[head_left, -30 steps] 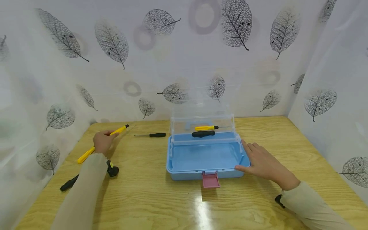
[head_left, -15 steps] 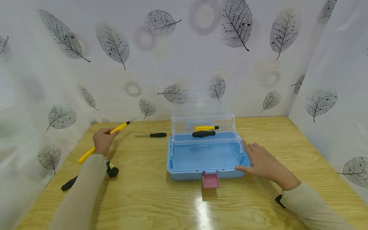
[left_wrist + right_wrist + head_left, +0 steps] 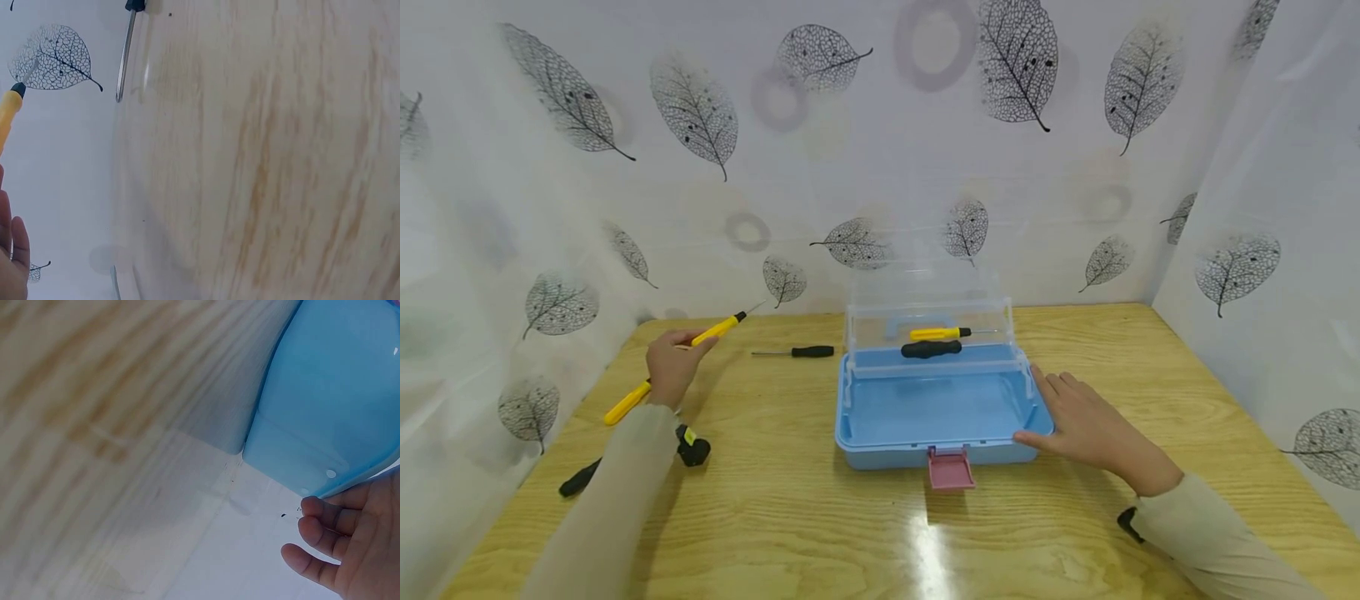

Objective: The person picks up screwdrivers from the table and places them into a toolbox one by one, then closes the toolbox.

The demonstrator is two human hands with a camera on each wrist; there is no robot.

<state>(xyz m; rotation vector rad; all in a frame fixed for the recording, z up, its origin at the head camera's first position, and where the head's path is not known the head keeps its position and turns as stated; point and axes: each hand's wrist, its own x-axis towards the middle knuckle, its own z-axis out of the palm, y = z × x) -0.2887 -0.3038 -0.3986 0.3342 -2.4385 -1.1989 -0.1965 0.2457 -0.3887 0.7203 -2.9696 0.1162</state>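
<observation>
My left hand [image 3: 673,367] pinches a yellow screwdriver [image 3: 718,328], its black collar and thin shaft pointing up and to the right. The same screwdriver [image 3: 9,112] shows at the left edge of the left wrist view. Below that hand lies a second yellow handle [image 3: 627,403], its far end hidden behind the hand. At the right side of an open blue toolbox [image 3: 925,408] rests my right hand [image 3: 1086,421], thumb on the front corner, fingers along the outer wall. In the right wrist view several fingertips [image 3: 312,531] hang loose beside the box wall [image 3: 331,394].
A raised clear tray [image 3: 856,367] in the box holds a yellow screwdriver [image 3: 936,334] and a black-handled tool [image 3: 931,350]. Left of the box lies a black screwdriver [image 3: 812,352]. Near my left sleeve are a black object with a yellow label [image 3: 693,450] and a black handle [image 3: 580,479].
The yellow screwdriver in my left hand has risen slightly and shifted right, its shaft tip now higher. My right hand and the toolbox have stayed in place.
</observation>
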